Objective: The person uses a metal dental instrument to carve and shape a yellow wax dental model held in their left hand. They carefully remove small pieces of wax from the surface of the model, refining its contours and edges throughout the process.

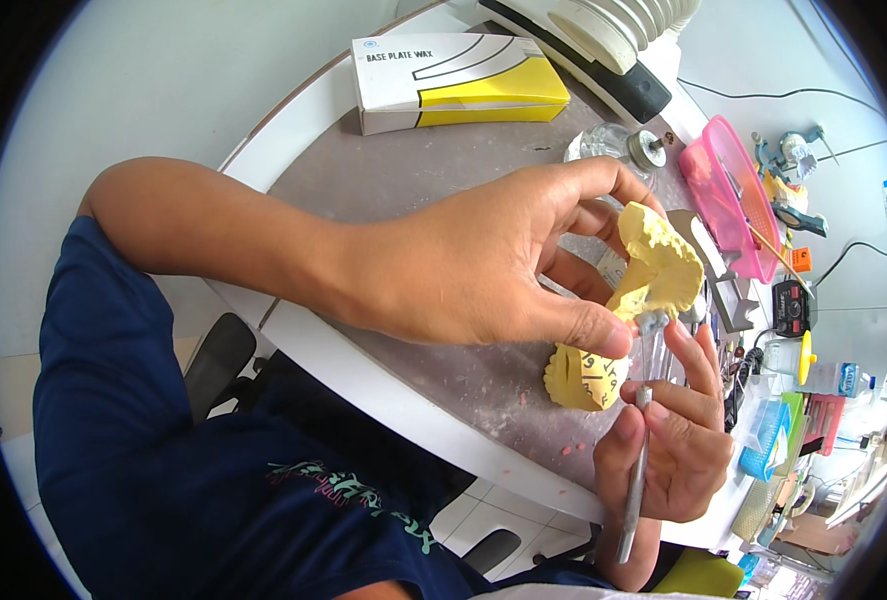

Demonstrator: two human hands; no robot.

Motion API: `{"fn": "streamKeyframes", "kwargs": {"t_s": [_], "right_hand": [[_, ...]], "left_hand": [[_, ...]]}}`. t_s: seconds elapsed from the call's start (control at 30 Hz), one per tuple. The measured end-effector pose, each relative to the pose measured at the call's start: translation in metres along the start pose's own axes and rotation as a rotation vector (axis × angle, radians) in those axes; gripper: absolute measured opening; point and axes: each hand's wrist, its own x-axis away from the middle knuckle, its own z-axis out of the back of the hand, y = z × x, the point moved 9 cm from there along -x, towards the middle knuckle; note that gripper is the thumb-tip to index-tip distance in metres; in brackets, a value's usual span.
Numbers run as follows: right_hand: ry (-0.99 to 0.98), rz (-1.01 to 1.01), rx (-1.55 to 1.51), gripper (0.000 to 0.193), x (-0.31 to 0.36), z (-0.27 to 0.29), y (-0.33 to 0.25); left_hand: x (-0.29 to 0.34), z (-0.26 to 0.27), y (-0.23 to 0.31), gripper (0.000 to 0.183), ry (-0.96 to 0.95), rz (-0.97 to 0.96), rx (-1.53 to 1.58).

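My left hand (483, 255) reaches in from the left and is closed on a yellow plaster dental cast (658, 262), its thumb along the near side and its fingers behind. A small grey-blue lump (651, 321) sits at the cast's lower edge, near the thumb tip. Below it, my right hand (678, 440) pinches the silvery handle of a slim metal dental hand tool (635, 490). The tool's thin end points up toward the grey-blue lump; whether it touches cannot be made out. A second yellow dental cast (581, 378) with handwriting lies on the table beneath.
On the grey-topped table (363, 180) lies a white and yellow box (463, 85). A glass spirit burner (613, 145) stands behind my left hand. Farther right are a pink basket (733, 200), a black control box (790, 307) and a blue tray (763, 440). Pink crumbs dot the tabletop.
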Motion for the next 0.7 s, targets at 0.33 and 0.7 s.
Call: {"fn": "streamKeyframes", "kwargs": {"t_s": [0.33,0.7], "right_hand": [[0.015,0.005,0.021,0.023,0.0007,-0.0017,0.0011],[-0.011,0.008,0.077,0.025,-0.0007,-0.0052,0.0004]], "left_hand": [[-0.0006,-0.0021,0.0014,0.065,-0.001,0.007,0.024],[-0.0011,0.0033,0.0038,0.064,0.032,-0.054,-0.084]]}}
